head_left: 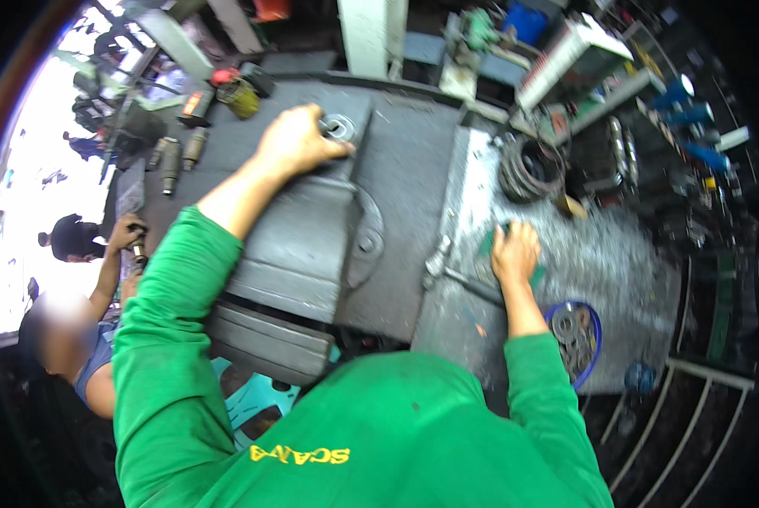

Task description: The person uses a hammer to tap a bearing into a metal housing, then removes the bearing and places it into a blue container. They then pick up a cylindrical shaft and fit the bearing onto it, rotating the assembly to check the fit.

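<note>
My left hand (299,144) reaches across the vise (299,224), with thumb and fingers closed around a small metal ring (341,128) on the flat dark plate at its far end. On the metal benchtop to the right, my right hand (517,252) lies palm down on a thin green piece (538,275), fingers stretched forward. What that piece is I cannot make out. A hammer (474,284) lies just left of this hand, its handle end running close to my wrist.
A blue-rimmed bowl of washers and rings (574,339) sits near my right forearm. Coiled dark rings (532,169) stand farther back. Several cylindrical metal parts (170,165) and a yellowish can (240,98) stand at far left. Another person's hand (128,230) holds a metal part there. A turquoise stool (261,402) is below.
</note>
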The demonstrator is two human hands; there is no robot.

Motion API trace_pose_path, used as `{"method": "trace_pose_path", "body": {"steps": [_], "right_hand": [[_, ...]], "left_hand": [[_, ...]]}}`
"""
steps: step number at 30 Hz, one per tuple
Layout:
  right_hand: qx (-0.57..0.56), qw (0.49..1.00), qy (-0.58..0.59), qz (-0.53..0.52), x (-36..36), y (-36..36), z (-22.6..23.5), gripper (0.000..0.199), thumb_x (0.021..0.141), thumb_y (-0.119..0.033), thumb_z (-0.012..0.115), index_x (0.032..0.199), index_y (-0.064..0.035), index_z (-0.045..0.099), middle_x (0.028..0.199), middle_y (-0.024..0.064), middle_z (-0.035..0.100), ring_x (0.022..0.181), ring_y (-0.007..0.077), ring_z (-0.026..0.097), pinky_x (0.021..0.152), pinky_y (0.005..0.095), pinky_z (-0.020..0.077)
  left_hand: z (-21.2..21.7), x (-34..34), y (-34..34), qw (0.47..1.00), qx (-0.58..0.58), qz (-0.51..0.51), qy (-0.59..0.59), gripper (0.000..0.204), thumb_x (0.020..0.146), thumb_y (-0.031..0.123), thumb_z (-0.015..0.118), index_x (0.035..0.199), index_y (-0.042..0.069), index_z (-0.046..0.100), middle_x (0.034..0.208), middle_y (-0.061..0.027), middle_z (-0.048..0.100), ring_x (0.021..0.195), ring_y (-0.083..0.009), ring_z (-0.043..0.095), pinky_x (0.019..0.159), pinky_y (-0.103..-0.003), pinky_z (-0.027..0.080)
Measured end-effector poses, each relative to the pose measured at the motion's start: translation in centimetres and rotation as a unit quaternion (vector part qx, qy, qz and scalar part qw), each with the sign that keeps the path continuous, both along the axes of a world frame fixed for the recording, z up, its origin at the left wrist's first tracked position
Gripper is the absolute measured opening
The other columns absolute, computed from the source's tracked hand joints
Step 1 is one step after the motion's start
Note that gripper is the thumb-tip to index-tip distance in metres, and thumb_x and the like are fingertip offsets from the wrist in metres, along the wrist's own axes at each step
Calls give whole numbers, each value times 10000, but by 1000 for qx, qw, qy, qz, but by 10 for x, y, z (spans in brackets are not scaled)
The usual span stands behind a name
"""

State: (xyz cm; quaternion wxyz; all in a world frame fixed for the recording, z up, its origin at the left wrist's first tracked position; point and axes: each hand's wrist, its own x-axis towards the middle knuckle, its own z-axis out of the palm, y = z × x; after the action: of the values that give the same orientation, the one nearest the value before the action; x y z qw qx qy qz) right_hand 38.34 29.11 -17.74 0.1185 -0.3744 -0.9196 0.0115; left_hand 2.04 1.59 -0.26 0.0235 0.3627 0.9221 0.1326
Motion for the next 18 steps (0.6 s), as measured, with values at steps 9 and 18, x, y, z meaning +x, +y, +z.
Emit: {"method": "trace_pose_path", "body": {"steps": [9, 18], "right_hand": [[5, 1000, 6, -12, 0, -1, 0, 355, 1015, -391, 673, 1181, -76, 666, 1179, 150, 623, 1168, 370, 572, 1000, 508, 446], [-2, 1000, 9, -19, -1, -2, 2, 365, 1024, -398, 666, 1196, -76, 672, 1199, 140, 626, 1189, 364, 572, 1016, 514, 443]], "left_hand": [[2, -1, -3, 999, 8, -19, -42, 767, 733, 505, 940, 1244, -30, 738, 1230, -237, 737, 1185, -397, 705, 1047, -471, 553], [5, -1, -4, 997, 14, -15, -78, 818, 708, 477, 959, 1307, -26, 721, 1284, -234, 719, 1233, -399, 685, 1074, -460, 541]]}}
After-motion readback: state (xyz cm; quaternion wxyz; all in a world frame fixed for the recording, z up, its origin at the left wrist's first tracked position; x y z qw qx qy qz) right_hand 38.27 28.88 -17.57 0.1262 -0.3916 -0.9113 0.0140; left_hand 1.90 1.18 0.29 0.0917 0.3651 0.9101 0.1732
